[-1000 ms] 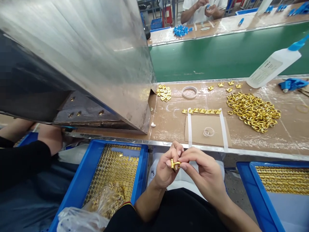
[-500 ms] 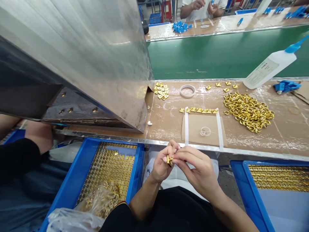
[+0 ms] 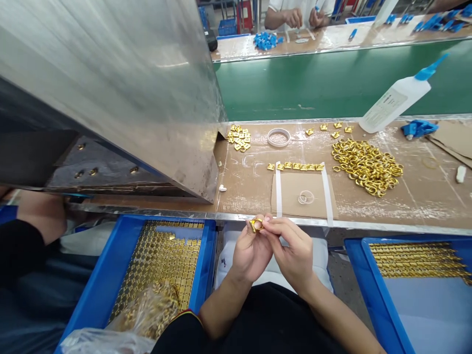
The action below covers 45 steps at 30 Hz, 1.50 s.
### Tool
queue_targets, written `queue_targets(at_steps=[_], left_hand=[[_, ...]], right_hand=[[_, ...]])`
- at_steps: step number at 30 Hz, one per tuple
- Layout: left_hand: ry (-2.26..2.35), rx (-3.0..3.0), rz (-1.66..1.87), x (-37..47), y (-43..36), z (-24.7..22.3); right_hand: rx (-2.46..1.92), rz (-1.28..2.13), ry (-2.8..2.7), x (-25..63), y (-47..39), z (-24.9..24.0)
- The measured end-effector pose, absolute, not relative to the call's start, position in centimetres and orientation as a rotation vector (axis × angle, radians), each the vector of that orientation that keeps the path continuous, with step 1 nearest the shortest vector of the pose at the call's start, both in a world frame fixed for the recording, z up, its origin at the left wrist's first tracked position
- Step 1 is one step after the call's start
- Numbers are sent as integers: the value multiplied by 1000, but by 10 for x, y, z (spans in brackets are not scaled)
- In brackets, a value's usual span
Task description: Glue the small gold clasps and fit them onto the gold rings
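Observation:
Just off the table's front edge, my left hand [image 3: 250, 256] and my right hand [image 3: 293, 248] meet around a gold ring [image 3: 253, 225] with a wide flat top. The left fingertips grip it from the left, while the right thumb and forefinger pinch its band side. Beyond my hands, a cardboard pad [image 3: 295, 194] with two white tape strips carries a small clear loop [image 3: 306, 197]. Along the pad's far edge runs a row of gold square-topped pieces [image 3: 302, 167]. A heap of gold rings [image 3: 368, 167] lies to the right of it.
A large metal housing [image 3: 177, 98] blocks the left. A white tape roll [image 3: 279, 137], more gold pieces [image 3: 239, 137] and a blue-tipped bottle [image 3: 396, 103] stand farther back. Blue trays [image 3: 206, 265] [image 3: 372, 290] flank me below the table. Another person's hands [image 3: 294, 18] work beyond the green belt [image 3: 280, 88].
Both hands have risen slightly toward the table edge, and the ring is turned so its open band shows. The whole view has shifted a little as the head moved.

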<state>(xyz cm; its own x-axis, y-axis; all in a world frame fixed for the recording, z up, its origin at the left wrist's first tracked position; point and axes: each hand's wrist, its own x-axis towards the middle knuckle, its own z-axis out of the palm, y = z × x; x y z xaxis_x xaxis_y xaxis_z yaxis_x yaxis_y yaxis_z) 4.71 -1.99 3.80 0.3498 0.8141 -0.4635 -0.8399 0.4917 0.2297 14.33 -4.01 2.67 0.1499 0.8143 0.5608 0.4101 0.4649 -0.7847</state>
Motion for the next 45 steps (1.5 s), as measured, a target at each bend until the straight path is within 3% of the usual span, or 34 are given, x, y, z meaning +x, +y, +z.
queue_targets(at_steps=[12, 19, 28, 45], left_hand=[[690, -61, 1146, 48, -20, 31], [637, 24, 1106, 42, -21, 26], [539, 60, 1057, 47, -24, 28], [484, 102, 980, 47, -32, 35]], right_hand=[[-1099, 513, -1399, 139, -38, 19], [-1110, 747, -1248, 142, -33, 14], [-1085, 538, -1246, 140, -41, 17], [-1063, 457, -1269, 144, -54, 22]])
